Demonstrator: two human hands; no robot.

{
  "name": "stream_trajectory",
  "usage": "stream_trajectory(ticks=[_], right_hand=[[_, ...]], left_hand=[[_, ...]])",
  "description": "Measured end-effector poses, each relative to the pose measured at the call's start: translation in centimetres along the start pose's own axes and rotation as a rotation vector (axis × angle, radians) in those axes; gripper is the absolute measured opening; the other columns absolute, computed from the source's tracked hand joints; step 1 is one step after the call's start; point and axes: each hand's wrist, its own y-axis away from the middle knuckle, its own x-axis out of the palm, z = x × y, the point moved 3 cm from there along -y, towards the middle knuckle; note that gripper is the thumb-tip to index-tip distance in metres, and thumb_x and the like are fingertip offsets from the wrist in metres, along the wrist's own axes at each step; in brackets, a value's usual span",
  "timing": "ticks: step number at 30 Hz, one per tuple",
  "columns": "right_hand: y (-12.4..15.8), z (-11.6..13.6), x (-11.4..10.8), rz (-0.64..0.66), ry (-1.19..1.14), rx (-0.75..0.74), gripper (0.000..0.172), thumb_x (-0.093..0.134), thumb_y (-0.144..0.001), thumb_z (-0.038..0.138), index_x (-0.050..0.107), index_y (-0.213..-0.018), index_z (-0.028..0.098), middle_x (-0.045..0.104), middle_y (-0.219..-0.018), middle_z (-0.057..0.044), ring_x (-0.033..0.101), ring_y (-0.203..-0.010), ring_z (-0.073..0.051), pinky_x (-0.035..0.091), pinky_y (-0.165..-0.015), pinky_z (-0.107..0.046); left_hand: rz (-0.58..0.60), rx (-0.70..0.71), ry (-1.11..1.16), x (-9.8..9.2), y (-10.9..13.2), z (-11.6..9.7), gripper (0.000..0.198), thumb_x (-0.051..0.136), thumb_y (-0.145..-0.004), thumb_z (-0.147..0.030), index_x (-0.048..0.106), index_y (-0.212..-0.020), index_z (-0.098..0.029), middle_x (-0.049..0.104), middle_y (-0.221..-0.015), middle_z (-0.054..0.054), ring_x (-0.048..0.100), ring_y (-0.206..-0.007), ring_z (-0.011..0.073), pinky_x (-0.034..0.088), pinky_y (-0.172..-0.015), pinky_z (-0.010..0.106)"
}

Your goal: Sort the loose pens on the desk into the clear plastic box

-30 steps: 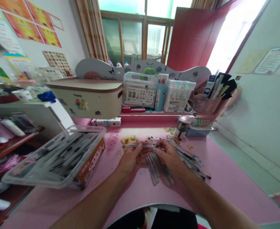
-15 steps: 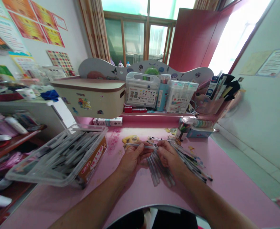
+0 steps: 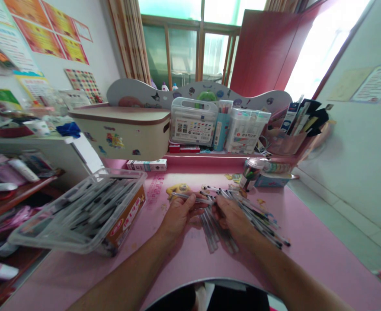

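While the left hand pinches a pen between thumb and fingers, the right hand curls its fingers inward at the pen's right end; I cannot tell whether those fingertips grip it. The pen is slender, straight and pale, with a translucent, greyish look, and it lies nearly level above the pink desk, its left end reaching past the left thumb. Its right end is partly hidden by the fingers, and its finer markings are too small to make out.

Below the hands, several clear barrels lie side by side on the desk, frosted and whitish, their lower ends fanned slightly toward the person. Just right of the right hand spreads a pile of thin pens, clear and dark, some with black tips. Well to the left, an open box with a clear rim holds many more pens, greyish with black parts.
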Motion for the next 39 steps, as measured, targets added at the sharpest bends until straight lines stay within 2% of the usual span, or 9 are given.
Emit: stream_trajectory(ticks=[3,6,8,13,20,24,29,34,39], right_hand=[[-0.1,-0.2,0.1,0.036,0.02,0.002,0.042,0.062,-0.084,0.056,0.05,-0.067,0.02,0.039,-0.051,0.007,0.031,-0.042,-0.007,0.02,-0.039,-0.021],[-0.2,-0.2,0.3,0.062,-0.126,0.019,0.036,0.074,-0.075,0.05,0.051,-0.084,0.023,0.038,-0.053,0.011,0.023,-0.039,-0.005,0.013,-0.037,-0.02],[-0.2,-0.3,0.3,0.065,-0.155,0.032,0.037,0.069,-0.079,0.054,0.052,-0.089,0.023,0.042,-0.056,0.01,0.023,-0.039,-0.005,0.012,-0.037,-0.02],[-0.3,-0.5,0.1,0.064,0.02,0.043,0.047,0.055,-0.087,0.061,0.049,-0.067,0.019,0.04,-0.052,0.006,0.028,-0.041,-0.006,0.017,-0.038,-0.021],[0.0,-0.2,0.5,0.088,-0.163,0.061,0.037,0.07,-0.079,0.053,0.052,-0.091,0.023,0.041,-0.056,0.01,0.023,-0.039,-0.004,0.011,-0.036,-0.019],[-0.2,-0.4,0.3,0.075,-0.086,0.084,0.045,0.057,-0.086,0.061,0.053,-0.074,0.018,0.043,-0.053,0.006,0.026,-0.038,-0.004,0.014,-0.036,-0.019],[0.0,0.1,0.4,0.085,-0.137,0.079,0.029,0.068,-0.076,0.039,0.046,-0.072,0.021,0.036,-0.049,0.011,0.024,-0.036,-0.004,0.014,-0.035,-0.018],[0.0,0.1,0.6,0.154,-0.254,0.145,0.02,0.059,-0.064,0.019,0.047,-0.08,0.022,0.042,-0.048,0.011,0.022,-0.034,-0.004,0.01,-0.034,-0.018],[0.0,-0.2,0.8,0.207,-0.228,0.19,0.022,0.064,-0.077,0.036,0.049,-0.077,0.02,0.048,-0.051,0.008,0.023,-0.034,-0.003,0.01,-0.033,-0.018]], left_hand=[[-0.011,0.009,-0.006,0.0,0.1,0.0,0.03,0.078,-0.076,-0.04,0.07,-0.087,-0.014,0.076,-0.083,0.008,0.071,-0.072,0.0144,0.055,-0.063,0.02],[-0.028,-0.023,-0.027,-0.2,0.1,0.1,0.032,0.076,-0.077,-0.043,0.069,-0.091,-0.015,0.076,-0.083,0.008,0.069,-0.066,0.0146,0.053,-0.054,0.02],[-0.023,-0.037,-0.038,-0.3,0.0,0.2,0.032,0.075,-0.078,-0.043,0.069,-0.092,-0.015,0.075,-0.082,0.008,0.069,-0.065,0.0151,0.053,-0.053,0.021],[-0.022,0.005,-0.027,-0.4,-0.1,0.3,0.029,0.077,-0.077,-0.04,0.069,-0.088,-0.014,0.075,-0.083,0.008,0.071,-0.071,0.0157,0.054,-0.06,0.021],[-0.028,0.001,-0.052,-0.3,0.1,0.1,0.03,0.076,-0.077,-0.042,0.069,-0.089,-0.015,0.074,-0.084,0.008,0.069,-0.07,0.0149,0.054,-0.059,0.021],[-0.043,0.001,-0.072,-0.2,0.1,0.0,0.032,0.075,-0.077,-0.044,0.068,-0.088,-0.015,0.074,-0.082,0.008,0.068,-0.068,0.0147,0.052,-0.055,0.02],[-0.121,0.022,-0.068,-0.6,-0.1,-0.6,0.033,0.073,-0.077,-0.046,0.066,-0.089,-0.016,0.073,-0.085,0.007,0.068,-0.07,0.0168,0.054,-0.051,0.023],[-0.119,0.044,-0.053,-0.9,-0.5,-1.1,0.035,0.076,-0.074,-0.048,0.065,-0.085,-0.017,0.073,-0.08,0.005,0.068,-0.066,0.016,0.055,-0.053,0.024],[-0.073,0.078,-0.119,-0.6,-0.3,-0.7,0.036,0.075,-0.075,-0.048,0.067,-0.079,-0.014,0.072,-0.078,0.007,0.068,-0.068,0.0143,0.054,-0.06,0.022]])
